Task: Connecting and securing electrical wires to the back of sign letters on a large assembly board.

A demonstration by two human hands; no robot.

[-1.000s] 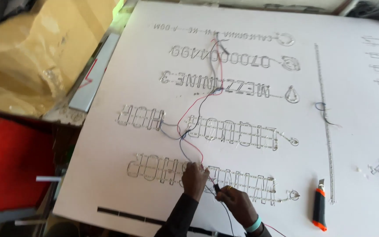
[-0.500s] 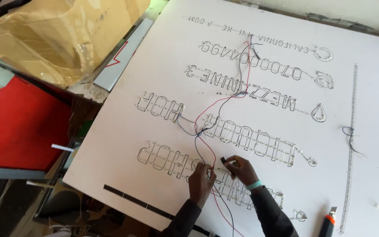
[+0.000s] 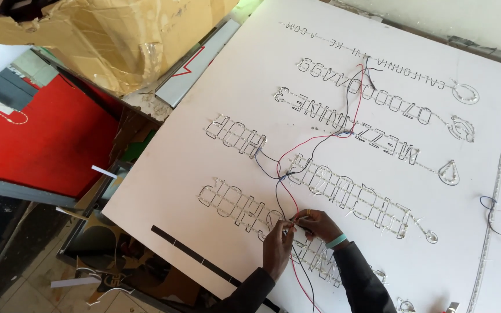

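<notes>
Where the red and black wires (image 3: 290, 204) run down toward the near edge of the white sign board (image 3: 204, 133), both hands are seen meeting over the lowest row of outlined letters (image 3: 244, 210). The left hand (image 3: 278, 246) is shown with fingertips pinched narrowly on the wires, and the right hand (image 3: 319, 225), marked by a teal wristband (image 3: 337, 240), is closed with thumb and forefinger on the same wire ends, the two hands touching at the fingertips. From this point the wires are traced upward across the middle of the board, past a second letter row (image 3: 349, 200) to the smaller rows (image 3: 349, 113) toward the far edge. A thin strip (image 3: 494, 203) with a dark wire loop is laid along the right edge of the board. A narrow black strip (image 3: 189, 253) is seen near the board's near left corner. Beyond the left edge, a red panel (image 3: 42, 139) and crumpled brown packing paper (image 3: 105, 40) are shown.
</notes>
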